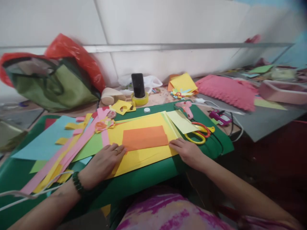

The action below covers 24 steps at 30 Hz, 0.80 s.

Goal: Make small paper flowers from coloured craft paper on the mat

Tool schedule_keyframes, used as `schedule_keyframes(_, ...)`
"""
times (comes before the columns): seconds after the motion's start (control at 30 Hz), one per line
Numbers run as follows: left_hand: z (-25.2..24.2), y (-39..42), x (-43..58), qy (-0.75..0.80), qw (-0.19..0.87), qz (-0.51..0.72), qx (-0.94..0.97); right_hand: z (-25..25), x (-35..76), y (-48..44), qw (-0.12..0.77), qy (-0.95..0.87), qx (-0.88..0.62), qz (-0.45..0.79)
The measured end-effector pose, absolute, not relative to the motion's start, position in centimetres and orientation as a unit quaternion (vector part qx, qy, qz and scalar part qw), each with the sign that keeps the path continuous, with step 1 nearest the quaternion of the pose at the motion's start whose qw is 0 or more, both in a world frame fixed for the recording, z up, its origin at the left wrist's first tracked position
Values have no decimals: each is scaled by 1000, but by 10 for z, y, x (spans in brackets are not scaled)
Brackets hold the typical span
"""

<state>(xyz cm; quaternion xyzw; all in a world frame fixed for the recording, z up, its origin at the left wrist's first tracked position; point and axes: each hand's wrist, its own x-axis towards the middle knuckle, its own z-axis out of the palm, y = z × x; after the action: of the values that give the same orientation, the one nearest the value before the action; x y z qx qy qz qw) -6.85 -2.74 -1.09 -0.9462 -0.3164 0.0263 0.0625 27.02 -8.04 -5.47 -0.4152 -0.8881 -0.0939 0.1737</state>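
An orange paper rectangle [144,137] lies on a stack of yellow paper sheets [141,156] on a green mat [148,179]. My left hand [103,164] rests flat on the yellow sheets, fingers stretched out and touching the orange paper's lower left corner. My right hand [187,151] lies flat at the yellow stack's right edge, fingertips at the orange paper's lower right corner. Neither hand holds anything. A dark bead bracelet [77,183] circles my left wrist.
Pink and yellow paper strips [69,150] and a light blue sheet [45,139] lie to the left. Yellow-red scissors [199,132], a pink glue gun [185,108] and a pale yellow sheet [181,123] sit to the right. A phone [138,84] stands in a tape roll [140,100]. A green bag [52,83] is at the back left.
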Motion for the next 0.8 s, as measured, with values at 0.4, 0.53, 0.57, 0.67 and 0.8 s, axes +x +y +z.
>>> schedule_keyframes(0.4,-10,-7,2,-296,65,-62,-951,-40,386,-109,250,-605,-742,-144)
schedule_keyframes(0.53,-37,3,11,-309,32,-39,-950,-41,393,-104,231,-612,-742,-146)
schedule_keyframes(0.57,-41,4,11,-318,25,-32,-947,-41,388,-103,228,-617,-738,-149)
schedule_keyframes(0.67,-48,4,7,-339,24,-36,-940,-39,365,-98,198,-639,-728,-152)
schedule_keyframes(0.8,-51,0,4,-361,36,-50,-930,-35,337,-84,98,-663,-732,-126)
